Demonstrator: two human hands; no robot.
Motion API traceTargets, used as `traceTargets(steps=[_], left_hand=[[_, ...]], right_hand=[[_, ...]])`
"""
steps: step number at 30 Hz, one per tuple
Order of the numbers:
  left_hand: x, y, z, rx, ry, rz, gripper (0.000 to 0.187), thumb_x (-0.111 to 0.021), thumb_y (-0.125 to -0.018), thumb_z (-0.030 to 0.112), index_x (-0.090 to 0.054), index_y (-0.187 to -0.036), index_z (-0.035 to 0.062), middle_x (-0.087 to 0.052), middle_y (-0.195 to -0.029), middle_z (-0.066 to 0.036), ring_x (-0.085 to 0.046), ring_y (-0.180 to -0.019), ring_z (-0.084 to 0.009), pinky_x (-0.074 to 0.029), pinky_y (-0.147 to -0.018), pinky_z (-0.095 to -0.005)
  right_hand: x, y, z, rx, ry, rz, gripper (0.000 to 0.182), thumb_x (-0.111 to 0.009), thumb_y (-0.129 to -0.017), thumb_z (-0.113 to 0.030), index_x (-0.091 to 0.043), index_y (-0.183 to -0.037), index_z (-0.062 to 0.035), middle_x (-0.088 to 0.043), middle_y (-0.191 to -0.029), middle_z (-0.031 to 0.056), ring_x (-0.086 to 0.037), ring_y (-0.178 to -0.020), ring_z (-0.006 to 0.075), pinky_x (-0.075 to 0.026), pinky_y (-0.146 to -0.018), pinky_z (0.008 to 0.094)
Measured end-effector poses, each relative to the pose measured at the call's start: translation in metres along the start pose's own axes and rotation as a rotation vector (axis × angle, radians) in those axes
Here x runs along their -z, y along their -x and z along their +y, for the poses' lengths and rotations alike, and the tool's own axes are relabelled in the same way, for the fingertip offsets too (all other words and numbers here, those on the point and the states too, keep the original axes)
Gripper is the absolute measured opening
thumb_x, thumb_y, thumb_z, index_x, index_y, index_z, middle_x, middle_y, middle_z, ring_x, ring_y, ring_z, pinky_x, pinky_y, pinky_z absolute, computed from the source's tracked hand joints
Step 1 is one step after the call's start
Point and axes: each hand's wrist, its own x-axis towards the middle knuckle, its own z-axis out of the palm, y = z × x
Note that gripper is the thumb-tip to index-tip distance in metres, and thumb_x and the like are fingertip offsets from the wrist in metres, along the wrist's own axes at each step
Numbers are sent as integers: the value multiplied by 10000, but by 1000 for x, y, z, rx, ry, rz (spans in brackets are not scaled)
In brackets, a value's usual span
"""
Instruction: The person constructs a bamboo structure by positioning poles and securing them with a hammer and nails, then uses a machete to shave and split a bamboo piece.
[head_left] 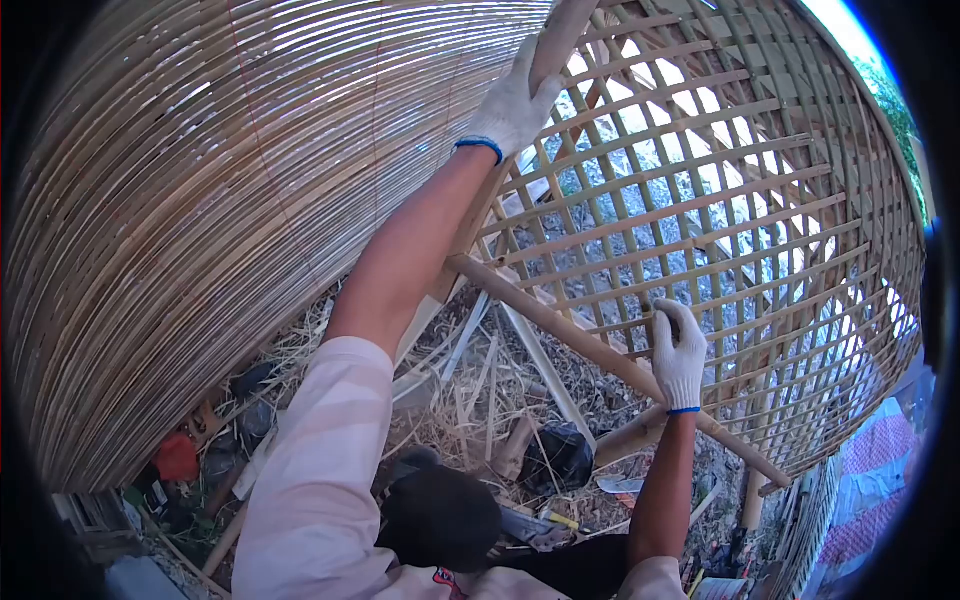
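My left hand (pixel 512 108), in a white knit glove with a blue cuff, reaches up and wraps round a thick bamboo pole (pixel 562 40) at the top of the view. Lower right, my right hand (pixel 680 355) wears a matching glove. Its thumb and fingers curl together at the bamboo lattice (pixel 690 245), a weave of crossing split strips. Whatever lies between those fingertips is too small to tell. A round bamboo crossbar (pixel 570 325) slants down to the right, passing by my right wrist.
A wall of close-set thin bamboo slats (pixel 200 200) curves along the left. Below lie straw and bamboo scraps (pixel 470 390), a black plastic bag (pixel 558 458) and a red item (pixel 177 457). Pink-and-white woven sheeting (pixel 870 480) is at the right edge.
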Motion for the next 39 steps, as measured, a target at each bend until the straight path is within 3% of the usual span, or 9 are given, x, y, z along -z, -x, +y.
traceTargets(steps=[12,15,19,22,25,28,31,34,39], left_hand=[[-6,-3,-12,-65,-58,32,753,-461,-1082,458,-140,-1675,121,-555,-1427,-363,-595,-1271,-524,-488,-1109,-536],[-9,-4,-10,-61,-31,53,749,-478,-1080,446,-161,-1672,115,-557,-1427,-361,-600,-1270,-517,-488,-1112,-529],[-9,4,-4,23,44,23,779,-521,-1067,431,-155,-1672,105,-531,-1426,-378,-603,-1263,-529,-494,-1115,-533],[-4,6,5,5,86,57,867,-567,-1021,516,-175,-1662,84,-545,-1429,-376,-600,-1260,-505,-496,-1046,-529],[10,6,11,41,30,-112,942,-525,-1053,517,53,-1682,121,-405,-1554,-388,-538,-1339,-525,-458,-1107,-514],[14,9,17,61,75,-123,901,-551,-1057,434,-2,-1681,86,-382,-1572,-379,-508,-1370,-520,-445,-1124,-523],[-7,7,-11,-157,-57,50,813,-539,-1065,406,-114,-1669,67,-503,-1445,-383,-584,-1291,-527,-497,-1115,-537],[-3,9,-7,-101,-6,-21,848,-555,-1059,386,-78,-1662,27,-482,-1465,-385,-550,-1333,-523,-479,-1135,-535],[-14,8,-26,-188,-40,77,782,-568,-1047,378,-188,-1636,32,-490,-1491,-354,-539,-1350,-503,-435,-1148,-539]], right_hand=[[-5,-1,6,64,43,4,167,-626,-1006,-70,-703,-1137,-1,-732,-1056,143,-723,-960,242,-553,-852,361],[-5,-2,6,60,87,-4,155,-612,-1032,-74,-696,-1129,12,-723,-1057,130,-705,-966,208,-552,-872,352],[-12,-4,5,25,69,32,144,-634,-1003,-72,-703,-1108,-2,-729,-1028,142,-723,-914,243,-558,-816,364],[-11,-4,8,56,84,29,144,-635,-1002,-73,-703,-1107,-1,-728,-1030,143,-723,-910,244,-560,-808,363],[-8,-4,6,84,109,21,146,-635,-1002,-73,-703,-1108,0,-727,-1035,145,-724,-916,248,-560,-810,363],[-7,-3,7,82,105,15,146,-632,-1001,-70,-703,-1107,0,-726,-1039,147,-724,-924,253,-559,-818,364],[-7,-2,8,48,70,-6,147,-627,-1002,-68,-703,-1108,0,-724,-1041,150,-722,-931,257,-557,-832,368],[-6,-3,8,28,51,-24,151,-623,-1004,-67,-702,-1113,0,-721,-1038,151,-717,-943,257,-553,-850,370],[-2,-1,6,81,76,-32,155,-620,-1006,-70,-701,-1116,5,-723,-1048,147,-714,-945,246,-552,-846,367]])
